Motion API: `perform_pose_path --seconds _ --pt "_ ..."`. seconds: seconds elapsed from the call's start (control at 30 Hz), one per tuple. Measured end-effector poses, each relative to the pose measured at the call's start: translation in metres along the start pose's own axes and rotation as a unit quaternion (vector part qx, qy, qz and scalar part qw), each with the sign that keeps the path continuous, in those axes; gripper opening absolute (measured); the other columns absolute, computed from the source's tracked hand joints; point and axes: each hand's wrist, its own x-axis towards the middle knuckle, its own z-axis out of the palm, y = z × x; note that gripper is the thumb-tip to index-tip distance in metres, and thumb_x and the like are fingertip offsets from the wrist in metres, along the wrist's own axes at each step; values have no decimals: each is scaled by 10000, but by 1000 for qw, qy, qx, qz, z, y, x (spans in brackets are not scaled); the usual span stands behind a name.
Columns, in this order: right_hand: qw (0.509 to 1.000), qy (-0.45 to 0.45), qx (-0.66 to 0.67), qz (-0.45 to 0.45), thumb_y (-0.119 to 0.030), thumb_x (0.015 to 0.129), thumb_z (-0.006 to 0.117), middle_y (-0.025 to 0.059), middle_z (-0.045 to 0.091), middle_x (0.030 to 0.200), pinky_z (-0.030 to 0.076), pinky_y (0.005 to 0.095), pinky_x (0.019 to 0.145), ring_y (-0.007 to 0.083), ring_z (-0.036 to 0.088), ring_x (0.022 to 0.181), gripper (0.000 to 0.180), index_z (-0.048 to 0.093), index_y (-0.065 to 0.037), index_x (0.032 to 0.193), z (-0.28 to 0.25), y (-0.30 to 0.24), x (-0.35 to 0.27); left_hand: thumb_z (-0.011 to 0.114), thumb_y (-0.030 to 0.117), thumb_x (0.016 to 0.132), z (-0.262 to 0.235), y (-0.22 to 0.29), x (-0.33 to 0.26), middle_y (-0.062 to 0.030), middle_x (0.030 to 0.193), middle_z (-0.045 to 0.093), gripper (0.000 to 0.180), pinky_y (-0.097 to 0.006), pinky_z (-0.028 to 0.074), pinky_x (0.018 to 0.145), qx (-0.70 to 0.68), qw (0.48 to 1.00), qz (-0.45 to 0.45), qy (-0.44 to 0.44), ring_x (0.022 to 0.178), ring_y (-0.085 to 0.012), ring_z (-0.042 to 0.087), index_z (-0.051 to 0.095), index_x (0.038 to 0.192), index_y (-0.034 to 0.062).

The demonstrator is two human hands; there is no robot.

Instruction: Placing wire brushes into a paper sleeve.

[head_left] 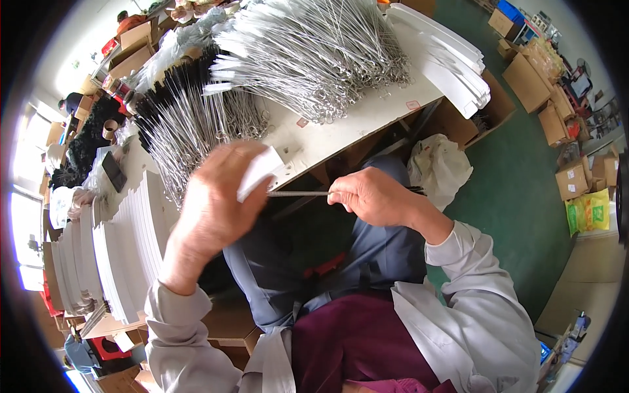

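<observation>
Left grip (219, 196) blurred; wire (298, 194) partly hidden.

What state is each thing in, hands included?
Right hand: closed on the metal stem
Left hand: motion-blurred, fingers curled; exact grip unclear
Metal stem: straight, spanning between both hands
White-tipped brushes: heaped on the table
Black-tipped brushes: bunched beside them
White bag: crumpled
</observation>
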Motion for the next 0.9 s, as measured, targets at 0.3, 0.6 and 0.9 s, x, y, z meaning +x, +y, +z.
perform_pose_path --seconds 0.3,0.6,0.9 --pt "971 90 -177 -132 -98 898 664 123 705 836 543 460 719 341 692 792 70 713 -52 918 1 0 4 628 75 963 52 11 -32 -170 754 669 124 -385 538 679 -180 963 -103 -171 691 -336 676 684 1010 -25" --pt "944 310 111 -17 -256 1044 626 113 695 858 539 318 732 178 668 769 309 670 44 1104 23 -1 -14 565 124 1053 91 6 -29 -9 682 622 181 -240 471 602 -453 853 -250 -70 627 -76 592 677 1003 -9" --pt "803 322 501 19 -318 1112 466 96 656 833 599 374 764 209 682 769 377 617 27 1107 5 23 4 573 225 1067 139 33 4 -34 723 666 263 -260 524 667 -499 810 -257 -170 680 -100 638 671 991 -6"
